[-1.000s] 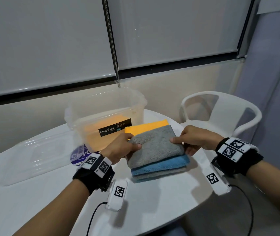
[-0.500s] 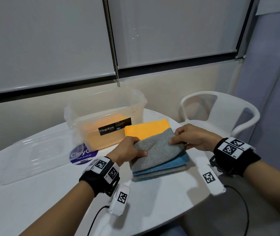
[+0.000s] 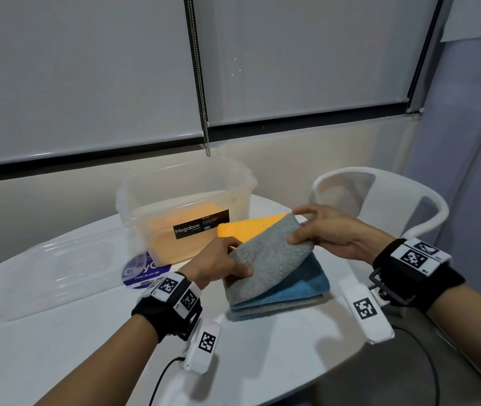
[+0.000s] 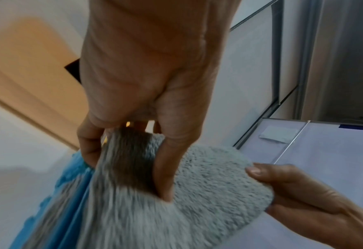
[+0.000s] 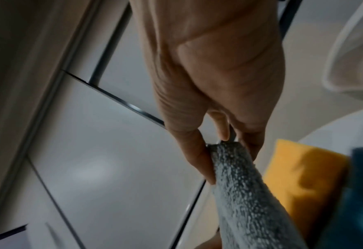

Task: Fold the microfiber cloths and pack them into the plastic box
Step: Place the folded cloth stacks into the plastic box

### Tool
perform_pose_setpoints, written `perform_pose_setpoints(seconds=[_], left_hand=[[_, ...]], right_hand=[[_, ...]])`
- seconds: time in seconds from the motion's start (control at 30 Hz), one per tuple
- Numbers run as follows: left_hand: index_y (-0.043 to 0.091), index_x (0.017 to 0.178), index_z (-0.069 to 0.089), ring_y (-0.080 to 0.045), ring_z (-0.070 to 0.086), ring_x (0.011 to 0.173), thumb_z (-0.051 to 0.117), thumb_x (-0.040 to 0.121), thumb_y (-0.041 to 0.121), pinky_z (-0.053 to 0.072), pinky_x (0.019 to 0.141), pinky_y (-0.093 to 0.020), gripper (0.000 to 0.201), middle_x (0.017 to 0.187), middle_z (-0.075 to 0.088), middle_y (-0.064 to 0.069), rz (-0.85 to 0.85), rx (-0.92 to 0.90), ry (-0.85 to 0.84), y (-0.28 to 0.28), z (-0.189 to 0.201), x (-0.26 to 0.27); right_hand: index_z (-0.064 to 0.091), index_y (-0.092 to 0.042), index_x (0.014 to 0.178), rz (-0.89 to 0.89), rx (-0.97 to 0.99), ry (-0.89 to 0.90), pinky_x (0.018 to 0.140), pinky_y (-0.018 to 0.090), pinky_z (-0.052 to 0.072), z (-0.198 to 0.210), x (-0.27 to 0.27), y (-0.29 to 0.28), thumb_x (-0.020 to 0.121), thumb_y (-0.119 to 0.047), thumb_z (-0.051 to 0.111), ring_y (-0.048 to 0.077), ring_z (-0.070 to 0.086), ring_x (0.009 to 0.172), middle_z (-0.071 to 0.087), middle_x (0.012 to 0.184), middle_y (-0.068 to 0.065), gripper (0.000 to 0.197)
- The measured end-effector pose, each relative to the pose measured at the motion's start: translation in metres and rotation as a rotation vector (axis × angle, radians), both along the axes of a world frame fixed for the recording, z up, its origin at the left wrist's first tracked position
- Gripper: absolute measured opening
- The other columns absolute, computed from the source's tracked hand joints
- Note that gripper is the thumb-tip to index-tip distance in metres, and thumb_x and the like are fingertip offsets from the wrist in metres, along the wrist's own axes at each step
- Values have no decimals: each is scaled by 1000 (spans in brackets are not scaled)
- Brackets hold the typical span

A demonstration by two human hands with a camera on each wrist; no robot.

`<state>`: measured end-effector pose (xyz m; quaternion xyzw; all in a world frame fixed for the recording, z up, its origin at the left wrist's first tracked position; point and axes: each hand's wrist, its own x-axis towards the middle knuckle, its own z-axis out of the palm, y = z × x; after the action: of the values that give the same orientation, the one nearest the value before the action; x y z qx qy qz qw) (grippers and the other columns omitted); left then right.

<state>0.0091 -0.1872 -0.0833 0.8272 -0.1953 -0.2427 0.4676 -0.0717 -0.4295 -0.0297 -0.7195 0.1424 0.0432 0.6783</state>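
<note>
A folded grey cloth (image 3: 265, 259) tilts up off a stack on the white table (image 3: 262, 353). My left hand (image 3: 221, 263) pinches its left edge, thumb on top; my right hand (image 3: 318, 232) pinches its far right corner. Below it lie a blue cloth (image 3: 300, 285) and another grey one. An orange cloth (image 3: 251, 228) lies behind the stack. The clear plastic box (image 3: 186, 191) stands behind, with orange cloth inside. In the left wrist view my left hand (image 4: 131, 168) grips the grey cloth (image 4: 208, 182). The right wrist view has my right hand (image 5: 229, 151) pinching the grey cloth (image 5: 240, 193).
The box's clear lid (image 3: 57, 276) lies flat on the table's left side. A round purple label (image 3: 142, 271) sits by the box. A white plastic chair (image 3: 385, 197) stands off the table's right edge. Cables run from my wrists over the near table edge.
Both hands have lifted the top grey cloth: its far right side rose off the stack and it now tilts up, baring the blue cloth below. The view has moved closer.
</note>
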Motion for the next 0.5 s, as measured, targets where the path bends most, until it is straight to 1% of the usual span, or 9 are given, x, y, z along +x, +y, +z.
perform_pose_setpoints(seconds=[0.03,0.1,0.13,0.2,0.27,0.33,0.37,0.43,0.5], left_hand=[[18,116,64,-30,70,99,91,63,9,59,87,-49,60,108,70,-10,-35,-22,20,2,4,1],[21,128,57,-30,70,103,87,65,-2,60,79,-42,73,114,70,-11,-154,-47,60,9,18,2],[23,131,55,-28,68,107,86,66,-4,59,79,-40,77,117,70,-9,-212,-39,72,12,25,3],[23,131,55,-24,63,118,87,67,0,56,94,-43,75,125,67,-4,-289,-18,86,21,38,3],[18,128,60,-25,60,123,88,69,7,47,107,-50,66,127,67,-3,-323,1,129,25,45,0],[12,123,64,-32,59,123,87,72,13,42,110,-55,56,125,68,-9,-288,-16,117,34,50,-1],[8,121,64,-34,60,121,85,75,11,44,109,-54,50,122,69,-11,-254,-60,120,38,53,-2],[4,118,65,-32,66,111,78,80,1,49,102,-50,41,116,71,-13,-165,-190,144,48,62,-1],[1,118,64,-30,68,102,74,81,-4,54,92,-46,38,112,71,-15,-67,-326,154,57,79,-1]], right_hand=[[49,-11,134,35,-9,-35,90,40,54,10,1,4,69,22,73,30,65,99,65,110,23,76],[47,-17,137,111,-8,-89,85,35,57,31,4,11,69,25,71,32,65,106,61,118,22,84],[46,-20,139,144,-1,-117,85,34,57,42,6,15,69,26,69,33,64,110,59,123,23,87],[46,-22,141,215,8,-171,87,33,57,64,11,21,71,27,66,33,64,113,61,126,22,88],[47,-22,142,237,11,-203,90,34,56,77,11,18,73,26,65,33,64,116,63,127,21,86],[49,-19,141,222,26,-241,96,36,55,89,15,15,75,27,63,33,63,116,62,127,23,82],[50,-17,140,201,27,-255,96,36,55,94,17,13,76,27,61,33,64,113,63,125,25,79],[52,-13,138,167,34,-283,97,37,54,101,23,9,77,26,59,32,65,108,64,124,27,73],[54,-11,135,156,53,-293,99,39,52,106,32,5,76,25,61,33,65,109,64,124,27,69]])
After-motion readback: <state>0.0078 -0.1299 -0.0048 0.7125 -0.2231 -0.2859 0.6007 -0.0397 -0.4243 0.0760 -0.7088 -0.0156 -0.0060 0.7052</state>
